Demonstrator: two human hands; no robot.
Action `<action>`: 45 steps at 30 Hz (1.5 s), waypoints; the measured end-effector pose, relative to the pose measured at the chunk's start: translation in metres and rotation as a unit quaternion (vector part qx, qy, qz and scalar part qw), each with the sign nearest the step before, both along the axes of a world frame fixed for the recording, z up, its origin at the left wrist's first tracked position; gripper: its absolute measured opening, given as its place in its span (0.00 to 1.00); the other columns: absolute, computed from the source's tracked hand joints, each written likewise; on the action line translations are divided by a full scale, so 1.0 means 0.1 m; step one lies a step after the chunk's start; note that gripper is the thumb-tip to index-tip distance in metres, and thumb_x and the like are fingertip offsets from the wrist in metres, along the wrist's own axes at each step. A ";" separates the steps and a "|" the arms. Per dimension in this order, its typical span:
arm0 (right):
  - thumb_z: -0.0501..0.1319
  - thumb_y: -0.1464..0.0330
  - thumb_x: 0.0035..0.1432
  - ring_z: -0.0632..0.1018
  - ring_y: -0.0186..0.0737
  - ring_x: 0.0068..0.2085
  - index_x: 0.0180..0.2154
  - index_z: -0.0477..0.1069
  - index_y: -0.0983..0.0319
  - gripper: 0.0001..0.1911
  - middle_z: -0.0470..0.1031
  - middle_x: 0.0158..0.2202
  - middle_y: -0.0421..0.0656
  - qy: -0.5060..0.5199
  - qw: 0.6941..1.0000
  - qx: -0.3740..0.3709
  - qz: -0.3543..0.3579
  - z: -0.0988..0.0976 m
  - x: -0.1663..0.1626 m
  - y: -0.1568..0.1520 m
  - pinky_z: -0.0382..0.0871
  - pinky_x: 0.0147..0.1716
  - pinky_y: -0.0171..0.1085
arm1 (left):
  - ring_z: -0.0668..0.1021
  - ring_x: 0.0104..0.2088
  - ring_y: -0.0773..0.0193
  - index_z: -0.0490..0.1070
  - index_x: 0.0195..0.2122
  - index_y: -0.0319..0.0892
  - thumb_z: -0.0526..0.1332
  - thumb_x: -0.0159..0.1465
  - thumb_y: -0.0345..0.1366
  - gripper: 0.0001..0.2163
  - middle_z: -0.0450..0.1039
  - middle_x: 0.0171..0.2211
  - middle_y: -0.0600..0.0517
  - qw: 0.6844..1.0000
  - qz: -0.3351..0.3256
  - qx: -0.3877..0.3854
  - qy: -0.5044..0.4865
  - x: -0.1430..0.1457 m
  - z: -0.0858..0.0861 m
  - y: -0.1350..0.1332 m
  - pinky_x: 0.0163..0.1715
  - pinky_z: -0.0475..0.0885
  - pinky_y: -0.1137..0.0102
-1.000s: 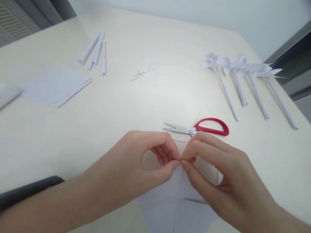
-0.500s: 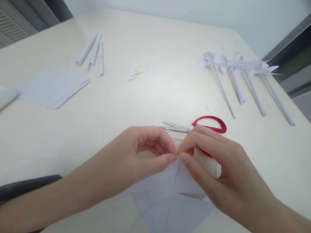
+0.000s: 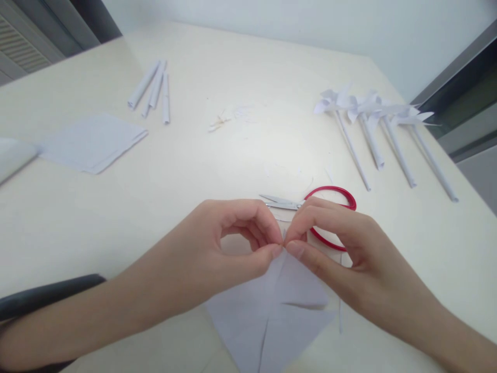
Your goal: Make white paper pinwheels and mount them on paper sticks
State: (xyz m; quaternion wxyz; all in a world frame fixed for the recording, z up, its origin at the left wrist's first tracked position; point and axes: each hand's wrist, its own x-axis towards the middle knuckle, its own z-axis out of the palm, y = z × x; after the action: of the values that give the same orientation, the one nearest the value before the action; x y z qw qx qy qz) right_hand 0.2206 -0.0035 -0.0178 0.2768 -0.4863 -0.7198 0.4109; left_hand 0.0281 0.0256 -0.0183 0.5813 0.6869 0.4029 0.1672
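A white sheet of paper (image 3: 240,311) with slits cut in from its edges hangs below my two hands. My left hand (image 3: 236,243) pinches its top edge between thumb and forefinger. Right beside it, my right hand (image 3: 337,248) pinches the same spot, the fingertips of both hands nearly meeting. Any small thing between the fingertips is hidden. Just beyond my right hand lies a pair of scissors (image 3: 283,204) with red handles, blades slightly apart and pointing left; the fingers cover part of it.
Several finished paper pinwheels (image 3: 367,109) on rolled sticks lie at the right. Rolled paper tubes (image 3: 145,85) rest at the back left, near stacked paper squares (image 3: 95,142). Small cotton-swab-like sticks (image 3: 218,123) and paper scraps (image 3: 244,111) are at mid-table. A dark bar (image 3: 50,295) is beside my left forearm.
Both hands keep their pinch at nearly the same place. The sheet's lower part has shifted slightly, showing its slits more clearly. The whole view has moved a little.
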 end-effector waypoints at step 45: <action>0.61 0.75 0.54 0.71 0.35 0.35 0.33 0.68 0.60 0.05 0.69 0.32 0.40 0.083 0.995 0.052 0.030 -0.08 -0.02 0.02 0.65 0.36 0.36 | 0.76 0.28 0.69 0.69 0.25 0.43 0.59 0.54 0.26 0.05 0.75 0.26 0.57 0.993 0.038 0.114 -0.019 0.01 0.07 -0.03 0.31 0.73 0.75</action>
State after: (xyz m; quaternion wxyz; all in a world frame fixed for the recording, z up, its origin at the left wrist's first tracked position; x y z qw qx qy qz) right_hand 0.2183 -0.0011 -0.0261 0.3475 -0.4139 -0.7290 0.4201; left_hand 0.0293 0.0228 -0.0117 0.4997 0.7298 0.3960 0.2467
